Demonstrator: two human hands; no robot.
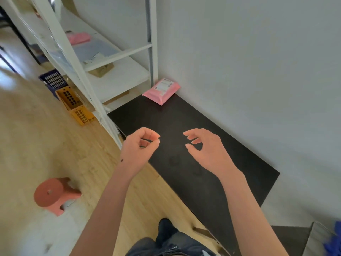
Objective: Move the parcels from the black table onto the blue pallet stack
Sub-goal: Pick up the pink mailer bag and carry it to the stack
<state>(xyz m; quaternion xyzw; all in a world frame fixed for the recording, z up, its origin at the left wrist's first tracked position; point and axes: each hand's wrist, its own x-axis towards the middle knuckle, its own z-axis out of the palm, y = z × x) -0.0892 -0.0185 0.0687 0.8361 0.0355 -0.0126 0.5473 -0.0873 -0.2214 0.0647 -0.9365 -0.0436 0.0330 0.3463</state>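
L hand (138, 147), R hand (206, 148) over blk table (184, 115); parcel (161, 90) far corner (pink)

Pale grey wall (258, 52); light wood floor (46, 135); white shelving rack (118, 54) against wall; orange crate (75, 106), blue crate (54, 81) beside rack; salmon stool (53, 194).
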